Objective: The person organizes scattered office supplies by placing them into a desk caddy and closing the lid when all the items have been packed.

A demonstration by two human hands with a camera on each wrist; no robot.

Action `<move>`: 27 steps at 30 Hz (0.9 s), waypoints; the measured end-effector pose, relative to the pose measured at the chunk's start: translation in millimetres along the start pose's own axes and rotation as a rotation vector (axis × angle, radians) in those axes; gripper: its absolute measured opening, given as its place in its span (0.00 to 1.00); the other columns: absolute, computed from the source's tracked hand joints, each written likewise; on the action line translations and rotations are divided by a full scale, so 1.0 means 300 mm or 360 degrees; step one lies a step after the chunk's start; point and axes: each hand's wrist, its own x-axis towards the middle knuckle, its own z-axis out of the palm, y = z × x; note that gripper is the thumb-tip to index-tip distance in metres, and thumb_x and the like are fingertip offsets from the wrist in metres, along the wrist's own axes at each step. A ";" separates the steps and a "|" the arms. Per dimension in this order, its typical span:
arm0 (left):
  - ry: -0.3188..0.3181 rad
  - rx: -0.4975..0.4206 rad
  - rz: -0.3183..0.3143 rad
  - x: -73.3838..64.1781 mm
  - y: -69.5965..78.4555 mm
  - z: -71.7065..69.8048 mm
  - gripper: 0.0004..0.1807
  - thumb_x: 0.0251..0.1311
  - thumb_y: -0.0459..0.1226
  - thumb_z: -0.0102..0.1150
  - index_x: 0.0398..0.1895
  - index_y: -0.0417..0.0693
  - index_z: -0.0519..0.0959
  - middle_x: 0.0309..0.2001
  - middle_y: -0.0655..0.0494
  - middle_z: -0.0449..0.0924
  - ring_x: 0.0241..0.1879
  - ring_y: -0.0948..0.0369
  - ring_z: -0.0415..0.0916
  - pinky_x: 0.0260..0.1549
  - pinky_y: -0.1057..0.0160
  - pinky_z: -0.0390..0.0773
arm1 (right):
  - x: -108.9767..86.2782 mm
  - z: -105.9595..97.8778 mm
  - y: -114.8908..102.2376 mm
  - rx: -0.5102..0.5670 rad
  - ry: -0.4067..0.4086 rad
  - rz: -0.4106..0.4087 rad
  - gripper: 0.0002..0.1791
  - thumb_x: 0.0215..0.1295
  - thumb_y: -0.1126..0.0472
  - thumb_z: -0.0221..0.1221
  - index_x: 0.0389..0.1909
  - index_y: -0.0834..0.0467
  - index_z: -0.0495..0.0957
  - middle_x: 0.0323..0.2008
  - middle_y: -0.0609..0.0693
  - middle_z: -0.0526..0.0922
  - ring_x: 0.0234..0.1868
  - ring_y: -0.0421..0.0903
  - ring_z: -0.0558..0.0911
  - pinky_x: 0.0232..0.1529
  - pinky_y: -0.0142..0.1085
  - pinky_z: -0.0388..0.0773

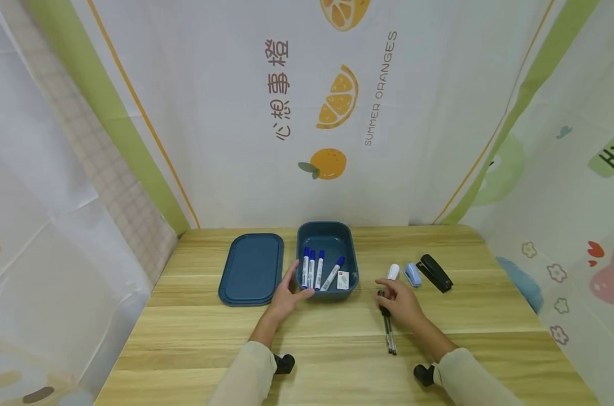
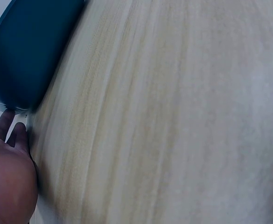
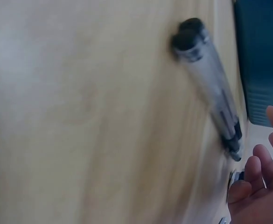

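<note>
The left hand (image 1: 284, 298), fingers apart, touches the left side of the blue box (image 1: 328, 237). Right of the box, the right hand (image 1: 402, 300), fingers loosely bent, is near two black pens (image 1: 387, 326).

Across the back curtain (image 1: 220, 101), brown capitals read SUMMER ORANGES, running sideways up the cloth. Beside them, in bigger brown characters, 心想事橙 climbs the same way from bottom to top. Over on the right curtain (image 1: 520, 225), a green patch (image 1: 595, 164) says "Hi" in dark letters. The markers (image 1: 319, 270) and white packet (image 1: 342, 280) in the bin (image 1: 329, 234) seem to carry print, too tiny to read from here.
</note>
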 end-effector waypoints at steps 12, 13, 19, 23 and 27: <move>0.0045 0.0019 -0.0009 0.017 -0.043 0.007 0.49 0.55 0.37 0.71 0.77 0.57 0.53 0.74 0.37 0.50 0.72 0.43 0.47 0.68 0.46 0.51 | -0.034 -0.026 0.045 -0.0124 -0.0086 0.0045 0.22 0.52 0.74 0.65 0.51 0.62 0.81 0.23 0.43 0.71 0.25 0.41 0.69 0.27 0.33 0.68; 0.0046 0.0014 -0.0014 0.016 -0.042 0.007 0.49 0.55 0.37 0.71 0.77 0.57 0.53 0.74 0.37 0.50 0.72 0.44 0.47 0.68 0.46 0.52 | -0.035 -0.027 0.046 -0.0135 -0.0089 0.0048 0.22 0.52 0.74 0.65 0.50 0.61 0.82 0.23 0.43 0.71 0.25 0.41 0.69 0.27 0.33 0.68; 0.0049 0.0033 -0.0013 0.019 -0.041 0.006 0.49 0.55 0.37 0.71 0.77 0.56 0.53 0.74 0.37 0.50 0.72 0.44 0.47 0.68 0.47 0.51 | -0.046 -0.028 0.046 -0.0175 -0.0072 0.0067 0.19 0.52 0.72 0.66 0.47 0.60 0.83 0.21 0.42 0.72 0.24 0.40 0.69 0.26 0.34 0.68; 0.0042 0.0048 -0.0009 0.022 -0.042 0.006 0.49 0.56 0.37 0.71 0.77 0.56 0.53 0.74 0.38 0.50 0.73 0.44 0.47 0.68 0.47 0.51 | -0.052 -0.024 0.043 -0.0176 -0.0077 0.0096 0.19 0.53 0.71 0.66 0.48 0.59 0.83 0.21 0.42 0.72 0.23 0.41 0.69 0.25 0.34 0.67; 0.0030 0.0041 -0.0010 0.016 -0.036 0.005 0.49 0.56 0.37 0.71 0.77 0.55 0.52 0.74 0.36 0.49 0.73 0.43 0.47 0.68 0.47 0.51 | -0.054 -0.020 0.041 -0.0186 -0.0090 0.0113 0.19 0.54 0.70 0.66 0.49 0.58 0.82 0.21 0.42 0.71 0.23 0.41 0.69 0.25 0.34 0.67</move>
